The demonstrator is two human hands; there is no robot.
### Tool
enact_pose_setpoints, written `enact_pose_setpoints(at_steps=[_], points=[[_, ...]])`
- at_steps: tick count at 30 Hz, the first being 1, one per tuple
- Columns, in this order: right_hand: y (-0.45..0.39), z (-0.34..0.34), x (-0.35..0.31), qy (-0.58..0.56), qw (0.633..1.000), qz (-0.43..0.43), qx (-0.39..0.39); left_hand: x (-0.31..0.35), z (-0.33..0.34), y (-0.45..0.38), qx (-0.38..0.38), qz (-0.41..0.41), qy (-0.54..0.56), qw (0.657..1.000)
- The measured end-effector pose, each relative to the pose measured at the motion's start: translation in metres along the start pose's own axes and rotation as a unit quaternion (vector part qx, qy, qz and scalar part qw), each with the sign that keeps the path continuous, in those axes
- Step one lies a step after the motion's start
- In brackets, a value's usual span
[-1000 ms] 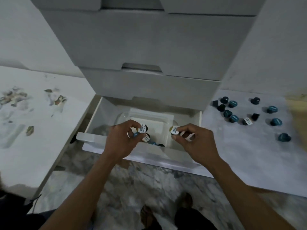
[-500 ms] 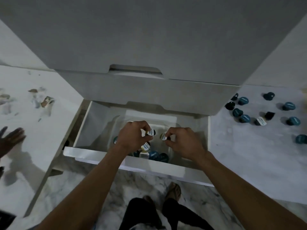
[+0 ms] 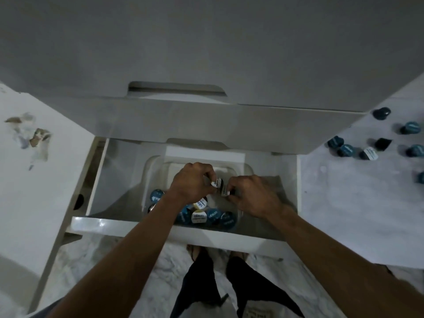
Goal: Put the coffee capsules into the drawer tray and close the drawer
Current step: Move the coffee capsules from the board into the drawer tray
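Observation:
A white drawer [image 3: 206,235] stands pulled out below the cabinet. Inside it sits a clear plastic tray [image 3: 151,166] holding several blue and white-lidded coffee capsules [image 3: 215,217] along its near side. My left hand [image 3: 191,184] pinches a dark capsule with a white lid [image 3: 217,182] over the tray. My right hand [image 3: 252,196] pinches another white-lidded capsule [image 3: 226,192] right beside it. Both hands hover inside the drawer, almost touching each other. More capsules [image 3: 346,149] lie on the counter at the right.
The closed drawer front [image 3: 206,120] above overhangs the back of the open drawer. White counter with paper scraps [image 3: 37,136] lies to the left. My legs [image 3: 202,283] stand on marble floor just in front of the drawer.
My head has moved closer and over the drawer. Both hands have gone lower and deeper into the tray, each still pinching its capsule, and drawn nearer together.

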State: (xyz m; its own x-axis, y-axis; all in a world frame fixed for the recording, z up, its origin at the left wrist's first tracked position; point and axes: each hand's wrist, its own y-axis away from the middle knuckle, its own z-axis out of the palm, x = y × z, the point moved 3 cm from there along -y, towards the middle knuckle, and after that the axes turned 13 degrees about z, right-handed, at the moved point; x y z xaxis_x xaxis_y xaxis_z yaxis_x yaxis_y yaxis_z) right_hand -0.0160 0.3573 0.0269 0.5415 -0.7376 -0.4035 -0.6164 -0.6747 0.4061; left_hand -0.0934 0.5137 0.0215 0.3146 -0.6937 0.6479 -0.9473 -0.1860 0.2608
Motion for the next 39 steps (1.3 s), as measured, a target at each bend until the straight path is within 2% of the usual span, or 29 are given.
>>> enact_pose_setpoints(at_steps=[9,19,32,39], points=[[0.002,-0.006,0.001,-0.01,1.0,0.008,-0.023,-0.004,0.0,0.005,-0.025,-0.006,0.017,1.0],[-0.002,-0.005,0.003,0.001,1.0,0.012,-0.021,-0.006,0.002,0.004,-0.018,0.017,0.021,0.999],[0.007,-0.001,0.001,0.015,0.997,0.015,-0.074,-0.004,0.008,0.005,-0.112,0.042,-0.039,0.992],[0.013,-0.001,-0.001,0.012,0.997,0.015,-0.078,-0.004,0.009,0.006,-0.122,0.043,-0.058,0.99]])
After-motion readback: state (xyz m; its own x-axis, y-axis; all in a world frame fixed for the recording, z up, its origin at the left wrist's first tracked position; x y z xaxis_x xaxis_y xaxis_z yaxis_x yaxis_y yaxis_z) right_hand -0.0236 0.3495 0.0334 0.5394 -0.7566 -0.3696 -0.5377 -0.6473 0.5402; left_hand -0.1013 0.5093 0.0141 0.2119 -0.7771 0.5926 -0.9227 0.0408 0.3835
